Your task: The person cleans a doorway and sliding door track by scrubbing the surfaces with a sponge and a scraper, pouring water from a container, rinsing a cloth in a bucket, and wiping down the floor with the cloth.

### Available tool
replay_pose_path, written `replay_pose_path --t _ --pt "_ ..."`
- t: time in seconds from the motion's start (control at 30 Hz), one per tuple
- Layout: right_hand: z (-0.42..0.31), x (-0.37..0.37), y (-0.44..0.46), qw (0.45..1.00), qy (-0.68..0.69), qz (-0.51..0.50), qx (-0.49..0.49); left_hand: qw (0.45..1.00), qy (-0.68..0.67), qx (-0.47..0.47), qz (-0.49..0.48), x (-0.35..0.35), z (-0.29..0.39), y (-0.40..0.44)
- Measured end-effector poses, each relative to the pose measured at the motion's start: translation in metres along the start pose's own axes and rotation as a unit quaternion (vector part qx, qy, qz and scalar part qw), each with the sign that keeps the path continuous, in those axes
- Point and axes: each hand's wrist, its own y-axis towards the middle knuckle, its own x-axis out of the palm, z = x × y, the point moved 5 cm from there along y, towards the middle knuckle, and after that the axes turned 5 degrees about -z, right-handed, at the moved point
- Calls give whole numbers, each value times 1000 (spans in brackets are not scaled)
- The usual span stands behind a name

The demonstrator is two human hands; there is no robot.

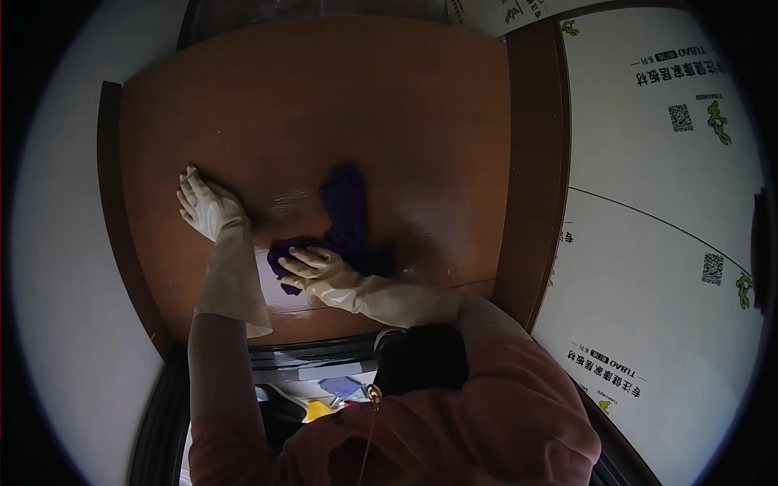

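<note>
My left hand [209,209], in a cream rubber glove with a long cuff, lies flat with its fingers stretched on the brown wood-look surface [267,105]. Lower and to the right, my right hand [322,274] wears a matching glove. Its fingers press on a dark purple cloth [347,202], which lies crumpled under and around them. One end of the cloth trails away up the surface. Wet, shiny patches show around both hands.
Dark wooden edging [531,178] borders the right side, beside white boards [648,219] with printed lettering. A plain pale wall [73,227] stands on the left. My black-clad knee [421,359] is at the near edge, by a dark ridged rail [316,354].
</note>
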Motion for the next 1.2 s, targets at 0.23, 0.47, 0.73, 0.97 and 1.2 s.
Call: replay_pose_path --t 0.23,0.47,0.73,0.97,1.2 --pt "221 -167 -45 870 -253 126 404 1000 -29 -2 0 -5 1 -1" --pt "287 -178 131 795 -132 112 581 992 -114 -8 -63 -18 -3 0" --pt "26 -33 378 992 -68 94 45 860 -387 120 -309 -207 -142 -160" --pt "-254 101 244 950 -71 -258 -161 790 -393 -140 -450 -239 -226 -252" --pt "68 -58 261 963 -192 107 154 848 -323 -4 -421 -222 -261 -262"
